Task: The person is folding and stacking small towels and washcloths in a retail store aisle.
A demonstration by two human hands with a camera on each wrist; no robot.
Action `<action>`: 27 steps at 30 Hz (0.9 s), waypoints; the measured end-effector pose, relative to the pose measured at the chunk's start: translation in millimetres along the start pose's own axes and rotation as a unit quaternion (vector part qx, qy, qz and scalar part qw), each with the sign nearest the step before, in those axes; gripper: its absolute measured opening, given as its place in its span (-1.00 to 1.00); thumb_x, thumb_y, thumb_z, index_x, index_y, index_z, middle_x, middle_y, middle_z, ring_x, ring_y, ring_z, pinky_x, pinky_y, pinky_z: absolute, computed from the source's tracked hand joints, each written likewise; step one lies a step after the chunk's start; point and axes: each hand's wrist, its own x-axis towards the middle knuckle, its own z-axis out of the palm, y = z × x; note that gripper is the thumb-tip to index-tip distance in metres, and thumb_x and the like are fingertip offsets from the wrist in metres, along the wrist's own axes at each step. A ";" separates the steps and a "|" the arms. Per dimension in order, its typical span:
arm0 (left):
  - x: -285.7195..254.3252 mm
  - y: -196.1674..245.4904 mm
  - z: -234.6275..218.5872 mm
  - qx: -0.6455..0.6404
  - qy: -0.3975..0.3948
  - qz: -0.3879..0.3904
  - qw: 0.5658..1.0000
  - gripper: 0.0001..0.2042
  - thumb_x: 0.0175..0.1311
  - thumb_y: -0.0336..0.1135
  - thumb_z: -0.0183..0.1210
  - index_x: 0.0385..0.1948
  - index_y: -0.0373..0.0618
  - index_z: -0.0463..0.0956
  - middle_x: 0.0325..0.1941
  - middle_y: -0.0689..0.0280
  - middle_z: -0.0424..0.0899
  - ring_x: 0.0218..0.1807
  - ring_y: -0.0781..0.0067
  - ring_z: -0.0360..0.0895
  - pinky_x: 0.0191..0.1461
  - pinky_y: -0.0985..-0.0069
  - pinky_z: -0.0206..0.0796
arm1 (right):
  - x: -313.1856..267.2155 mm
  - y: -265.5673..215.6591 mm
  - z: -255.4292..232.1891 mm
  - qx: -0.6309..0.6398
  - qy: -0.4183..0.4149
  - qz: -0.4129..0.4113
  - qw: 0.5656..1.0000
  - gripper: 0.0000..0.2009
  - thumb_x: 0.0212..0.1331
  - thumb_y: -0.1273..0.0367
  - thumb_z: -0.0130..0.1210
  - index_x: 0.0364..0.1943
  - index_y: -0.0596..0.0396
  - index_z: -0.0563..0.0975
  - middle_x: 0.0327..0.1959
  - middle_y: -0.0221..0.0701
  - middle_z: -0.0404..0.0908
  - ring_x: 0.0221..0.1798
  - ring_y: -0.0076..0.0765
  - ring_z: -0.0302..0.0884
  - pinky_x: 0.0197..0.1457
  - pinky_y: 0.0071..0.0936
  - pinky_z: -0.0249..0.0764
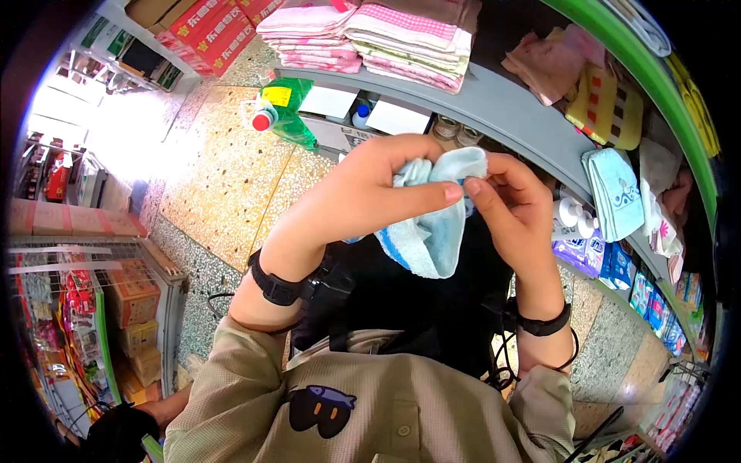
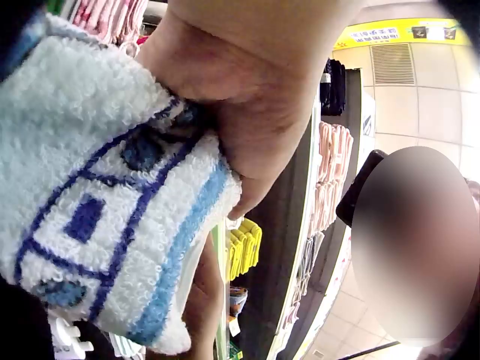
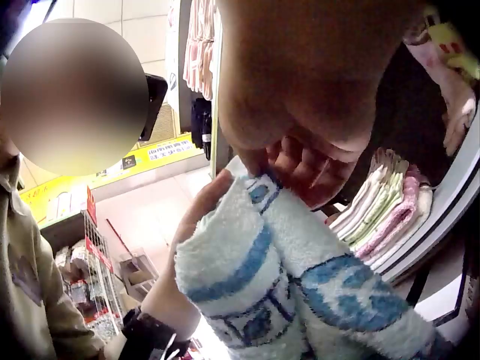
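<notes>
A pale blue terry towel point(image 1: 428, 239) with darker blue trim hangs bunched between both hands in front of the torso. On its left side, the left hand point(image 1: 367, 181) grips the gathered cloth, thumb stretched across it. The right hand point(image 1: 513, 208) pinches the towel's upper right edge between thumb and curled fingers. From the left wrist view, the towel point(image 2: 97, 195) shows a printed dark blue pattern and a light blue stripe near its hem. Two folds of the towel point(image 3: 337, 277) hang below the right hand point(image 3: 300, 150) in the right wrist view.
Stacked pink and white towels point(image 1: 409, 38) lie on a grey shelf point(image 1: 525, 104) ahead. A folded light blue towel point(image 1: 614, 193) overhangs the shelf edge at right. A green bottle point(image 1: 289, 116) stands on the floor. Wire shelving point(image 1: 93, 285) holds packaged goods at left.
</notes>
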 end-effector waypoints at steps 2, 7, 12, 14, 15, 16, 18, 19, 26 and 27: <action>-3.4 -6.2 -10.6 -0.007 0.045 0.039 0.998 -0.71 0.11 -0.20 0.20 -0.23 -0.20 0.48 -0.54 0.52 0.40 -0.47 0.78 0.30 -0.42 0.76 0.12 | -0.2 -0.3 -4.0 0.017 0.034 0.010 0.999 -0.82 0.14 0.52 0.08 -0.16 0.21 0.48 -0.30 -0.49 0.56 -0.25 -0.66 0.46 -0.16 -0.68 0.37; -14.7 -19.8 -52.1 -0.221 0.129 0.051 0.965 -0.65 -0.05 -0.29 -0.09 -0.17 -0.18 0.42 -0.45 0.38 0.39 -0.47 0.64 0.28 -0.41 0.70 0.10 | -3.4 15.3 -47.5 0.075 0.125 0.034 0.989 -0.77 0.11 0.61 -0.05 -0.12 0.20 0.44 -0.35 -0.47 0.55 -0.31 -0.64 0.47 -0.19 -0.71 0.37; -18.8 -17.2 -71.0 -0.240 0.214 0.122 0.939 -0.63 -0.02 -0.34 -0.18 -0.14 -0.29 0.37 -0.36 0.29 0.42 -0.29 0.56 0.35 -0.17 0.65 0.16 | -3.9 -2.6 -56.4 -0.052 0.123 0.047 0.990 -0.55 0.06 0.67 -0.09 0.12 0.19 0.32 -0.38 -0.40 0.57 -0.37 -0.70 0.42 -0.33 -0.77 0.30; -19.7 -16.2 -74.5 -0.227 0.256 0.127 0.931 -0.68 0.07 -0.42 -0.20 -0.13 -0.30 0.36 -0.25 0.27 0.42 -0.18 0.53 0.36 -0.04 0.61 0.15 | -4.7 -7.4 -59.7 -0.075 0.124 0.035 0.989 -0.53 0.06 0.67 -0.08 0.13 0.18 0.31 -0.42 -0.43 0.55 -0.41 -0.73 0.37 -0.34 -0.79 0.27; -18.5 -17.2 -75.5 -0.212 0.274 0.135 0.929 -0.69 0.08 -0.43 -0.19 -0.13 -0.29 0.34 -0.25 0.25 0.43 -0.18 0.50 0.37 -0.04 0.60 0.18 | -5.2 -8.5 -62.1 -0.087 0.124 0.029 0.988 -0.53 0.06 0.67 -0.08 0.14 0.18 0.30 -0.43 -0.44 0.54 -0.43 -0.74 0.35 -0.35 -0.79 0.26; -17.1 -17.8 -76.2 -0.197 0.290 0.142 0.926 -0.69 0.08 -0.44 -0.17 -0.12 -0.29 0.32 -0.24 0.23 0.44 -0.17 0.48 0.39 -0.05 0.58 0.21 | -6.5 -7.5 -67.7 -0.081 0.108 0.004 0.991 -0.57 0.05 0.68 -0.07 0.09 0.19 0.36 -0.42 -0.49 0.50 -0.45 -0.78 0.26 -0.38 -0.82 0.18; -15.7 -20.4 -81.4 -0.215 0.294 0.170 0.916 -0.73 0.12 -0.51 -0.15 -0.10 -0.29 0.30 -0.19 0.20 0.44 -0.12 0.44 0.41 0.00 0.53 0.24 | -6.8 -9.5 -66.0 -0.138 0.123 -0.030 0.982 -0.60 0.04 0.68 -0.06 0.03 0.20 0.40 -0.37 -0.52 0.48 -0.46 -0.80 0.20 -0.41 -0.82 0.14; -15.2 -20.8 -83.8 -0.212 0.297 0.184 0.913 -0.73 0.14 -0.52 -0.16 -0.10 -0.29 0.30 -0.19 0.20 0.44 -0.12 0.43 0.41 0.00 0.52 0.24 | -7.4 -10.9 -65.5 -0.167 0.130 -0.047 0.976 -0.62 0.03 0.68 -0.05 0.00 0.20 0.42 -0.35 -0.53 0.47 -0.46 -0.81 0.17 -0.43 -0.83 0.12; -11.4 -9.4 -94.5 -0.166 0.277 0.277 0.905 -0.74 0.18 -0.55 -0.13 -0.07 -0.28 0.30 -0.17 0.19 0.48 -0.11 0.45 0.44 -0.01 0.56 0.27 | -17.4 -5.4 -76.8 -0.159 0.075 0.017 0.984 -0.70 -0.04 0.69 0.03 -0.16 0.19 0.47 -0.45 -0.62 0.30 -0.43 -0.80 0.21 -0.41 -0.82 0.17; -10.8 -6.3 -93.5 -0.157 0.281 0.282 0.904 -0.75 0.19 -0.54 -0.11 -0.08 -0.28 0.32 -0.19 0.23 0.47 -0.14 0.51 0.41 -0.02 0.60 0.24 | -18.8 -2.6 -79.9 -0.162 0.077 0.021 0.984 -0.72 -0.04 0.69 0.04 -0.19 0.19 0.47 -0.45 -0.61 0.31 -0.42 -0.79 0.22 -0.41 -0.81 0.17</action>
